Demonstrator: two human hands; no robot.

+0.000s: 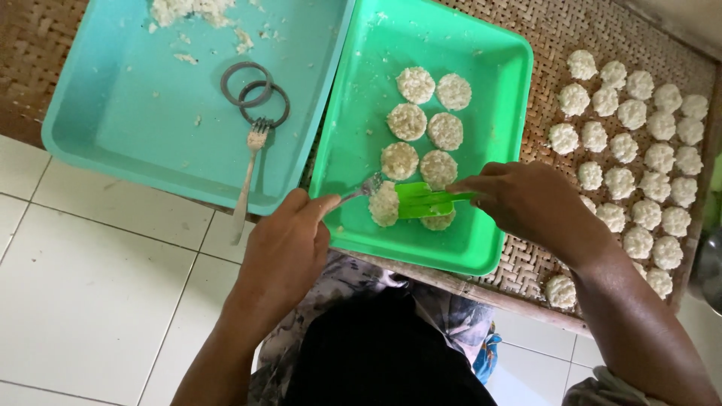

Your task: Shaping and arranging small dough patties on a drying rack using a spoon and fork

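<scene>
My left hand (pixel 284 248) grips a metal fork (pixel 359 191) whose tines touch a round white rice cake (pixel 384 204) in the green tray (pixel 496 83). My right hand (pixel 526 199) holds a green plastic spatula (pixel 423 200) lying over the lowest cakes, one of them (pixel 438 222) partly hidden under it. Several more flat rice cakes (pixel 425 113) lie in two columns in the same tray.
A turquoise tray (pixel 113 113) on the left holds two metal rings (pixel 256 92), a second fork (pixel 250 169) and rice crumbs (pixel 192 10). Many rice cakes (pixel 639 150) sit in rows on a woven bamboo mat (pixel 549 45) at right. White floor tiles (pixel 90 286) lie below.
</scene>
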